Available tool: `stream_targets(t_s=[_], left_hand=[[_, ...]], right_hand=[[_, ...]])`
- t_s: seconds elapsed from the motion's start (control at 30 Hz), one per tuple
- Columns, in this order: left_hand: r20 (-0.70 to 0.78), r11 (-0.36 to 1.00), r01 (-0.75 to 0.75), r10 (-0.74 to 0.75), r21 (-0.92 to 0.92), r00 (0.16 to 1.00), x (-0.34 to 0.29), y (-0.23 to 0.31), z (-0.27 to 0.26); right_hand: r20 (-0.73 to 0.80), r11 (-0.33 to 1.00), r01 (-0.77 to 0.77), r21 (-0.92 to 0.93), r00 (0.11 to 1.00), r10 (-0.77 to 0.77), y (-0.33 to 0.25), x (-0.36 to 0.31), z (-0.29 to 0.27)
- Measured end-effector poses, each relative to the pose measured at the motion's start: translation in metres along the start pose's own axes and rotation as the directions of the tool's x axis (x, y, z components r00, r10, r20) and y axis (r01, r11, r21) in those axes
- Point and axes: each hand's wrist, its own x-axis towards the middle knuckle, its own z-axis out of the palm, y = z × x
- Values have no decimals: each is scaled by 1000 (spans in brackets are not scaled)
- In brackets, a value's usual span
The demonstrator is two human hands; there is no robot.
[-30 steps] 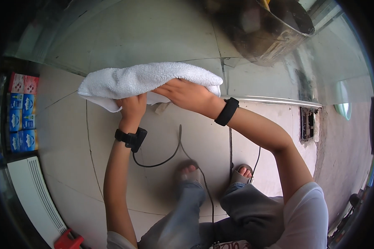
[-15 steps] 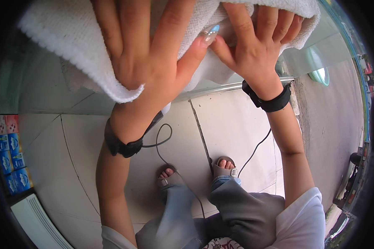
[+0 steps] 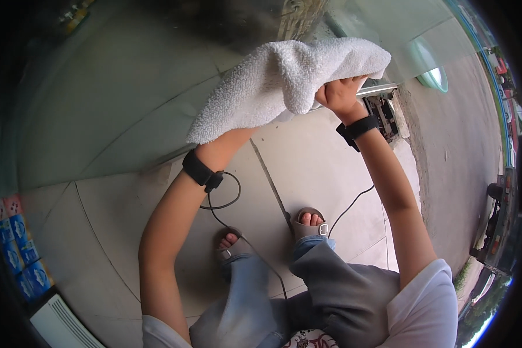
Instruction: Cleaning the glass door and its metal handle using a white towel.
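Observation:
A white terry towel (image 3: 290, 81) hangs bunched up ahead of me, in front of a glass pane (image 3: 116, 110). My right hand (image 3: 343, 98) is closed on the towel's lower right part, its fingers curled into the cloth. The towel drapes over my left hand (image 3: 233, 142), so only the part by the wrist shows and its fingers are hidden. Each wrist wears a black band, and a thin dark cable (image 3: 238, 191) loops down from the left one.
Pale floor tiles (image 3: 307, 151) lie under my sandalled feet. A metal strip (image 3: 377, 90) runs along the glass's lower edge. A pale green basin (image 3: 435, 79) stands beyond at the right. Blue and red packages (image 3: 20, 249) are stacked at the far left, by a white slatted unit (image 3: 64, 325).
Both hands have drawn back toward me from lying spread on the towel. The right has closed on the cloth, and the towel is gathered up and now covers the left hand.

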Motion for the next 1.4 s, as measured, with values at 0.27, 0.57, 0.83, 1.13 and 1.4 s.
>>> stream_targets(t_s=[0.27,0.57,0.83,1.13,1.4], left_hand=[[31,764,-140,155,630,987,-40,-3,-93],[-261,626,149,89,765,961,-128,-24,-138],[-249,657,167,33,735,968,-148,-43,-126],[-158,706,-7,167,708,973,-31,15,-67],[179,675,-474,460,566,869,59,48,33]], right_hand=[[-175,990,57,127,984,-34,-77,100,-24],[-55,911,348,220,937,-344,-168,121,-18],[50,821,537,193,831,-554,-147,118,-22],[-209,974,222,-46,951,-227,-19,105,-38],[-157,975,-200,-95,970,184,96,17,-37]])
